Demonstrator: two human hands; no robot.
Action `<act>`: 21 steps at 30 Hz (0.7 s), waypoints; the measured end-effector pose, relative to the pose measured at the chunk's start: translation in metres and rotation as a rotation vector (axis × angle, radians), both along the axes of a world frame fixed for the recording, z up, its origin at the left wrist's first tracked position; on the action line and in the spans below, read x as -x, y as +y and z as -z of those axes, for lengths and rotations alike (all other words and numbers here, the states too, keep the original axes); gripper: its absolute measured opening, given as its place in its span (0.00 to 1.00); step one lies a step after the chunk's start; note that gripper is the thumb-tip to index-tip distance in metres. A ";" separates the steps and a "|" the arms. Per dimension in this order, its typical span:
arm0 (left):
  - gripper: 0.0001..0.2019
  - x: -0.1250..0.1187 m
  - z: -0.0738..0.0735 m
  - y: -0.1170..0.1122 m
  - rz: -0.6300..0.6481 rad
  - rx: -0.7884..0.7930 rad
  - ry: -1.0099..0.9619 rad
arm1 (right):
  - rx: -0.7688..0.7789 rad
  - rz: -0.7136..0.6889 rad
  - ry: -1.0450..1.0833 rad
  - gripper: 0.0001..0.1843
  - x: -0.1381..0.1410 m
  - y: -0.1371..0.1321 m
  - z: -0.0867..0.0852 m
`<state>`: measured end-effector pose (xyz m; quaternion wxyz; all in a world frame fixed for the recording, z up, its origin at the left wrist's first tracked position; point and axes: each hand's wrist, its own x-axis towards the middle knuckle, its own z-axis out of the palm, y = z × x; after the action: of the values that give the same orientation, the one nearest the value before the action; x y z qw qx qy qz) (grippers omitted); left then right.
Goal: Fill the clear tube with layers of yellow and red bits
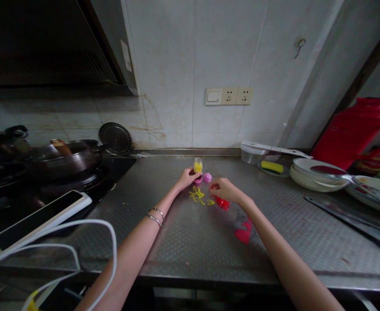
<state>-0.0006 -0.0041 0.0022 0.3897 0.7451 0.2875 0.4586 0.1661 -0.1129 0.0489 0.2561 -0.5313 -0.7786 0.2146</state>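
Note:
My left hand (189, 177) is closed around the lower part of a small clear jar (198, 164), which stands upright with yellow bits inside. Pink shows just under the fingers, and a small pink round piece (207, 177) sits beside the jar. Over a pile of small red pieces (222, 203), my right hand (224, 189) has its fingers pinched together; some red shows at the fingertips, but what they hold is too small to tell. Thin yellow loops like rubber bands (196, 194) lie scattered on the metal counter between the two hands.
A clear bag with a red patch (243, 231) lies near my right forearm. Pans (65, 162) stand on the stove at left, near a white-edged device (43, 220) and white cable (112, 242). At right are bowls (316, 179), a knife (348, 218) and a red flask (355, 134).

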 end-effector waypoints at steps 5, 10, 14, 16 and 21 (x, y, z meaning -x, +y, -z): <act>0.18 0.000 -0.001 -0.001 -0.007 0.010 0.006 | -0.002 -0.029 -0.213 0.11 -0.003 -0.004 -0.004; 0.18 -0.001 0.000 0.000 -0.005 0.022 0.004 | 0.068 -0.154 -0.314 0.15 -0.003 -0.007 -0.005; 0.18 -0.001 0.000 0.000 0.003 0.029 0.003 | 0.085 -0.173 -0.412 0.16 0.000 -0.005 0.004; 0.18 0.000 -0.001 -0.001 0.009 0.029 0.003 | 0.100 -0.158 -0.421 0.16 0.002 -0.004 0.007; 0.18 0.000 -0.001 0.000 0.000 0.028 0.017 | 0.071 -0.138 -0.415 0.15 0.006 -0.006 0.007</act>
<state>-0.0004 -0.0044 0.0032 0.3976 0.7435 0.2973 0.4481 0.1597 -0.1186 0.0419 0.0561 -0.5181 -0.8411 0.1450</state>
